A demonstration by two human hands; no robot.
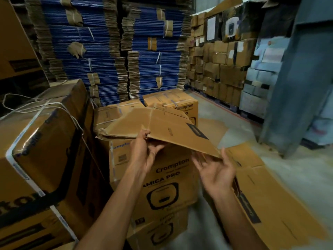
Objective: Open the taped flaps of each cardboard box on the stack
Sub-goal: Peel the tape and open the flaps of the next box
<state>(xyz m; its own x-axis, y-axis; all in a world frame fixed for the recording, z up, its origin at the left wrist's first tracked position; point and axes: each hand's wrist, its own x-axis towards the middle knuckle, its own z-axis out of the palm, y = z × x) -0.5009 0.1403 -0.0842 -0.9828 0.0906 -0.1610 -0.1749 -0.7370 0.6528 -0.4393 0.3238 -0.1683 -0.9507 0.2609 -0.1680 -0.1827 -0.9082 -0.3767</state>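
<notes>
Strapped carton [45,141]: left of the Crompton box [162,177]. Left hand [144,150]: thumb and fingers pinching the near edge of the cardboard flap [171,130], raised above that box. Right hand [216,172]: spread open, palm up, just under the flap's right corner. Flattened carton [270,195]: on the floor, right of the box

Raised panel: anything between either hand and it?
Nothing visible. The left hand pinches the panel at its near edge, thumb on top. The right hand lies open, palm up, just under the panel's right corner, with nothing between them. The box sits below both hands.
</notes>
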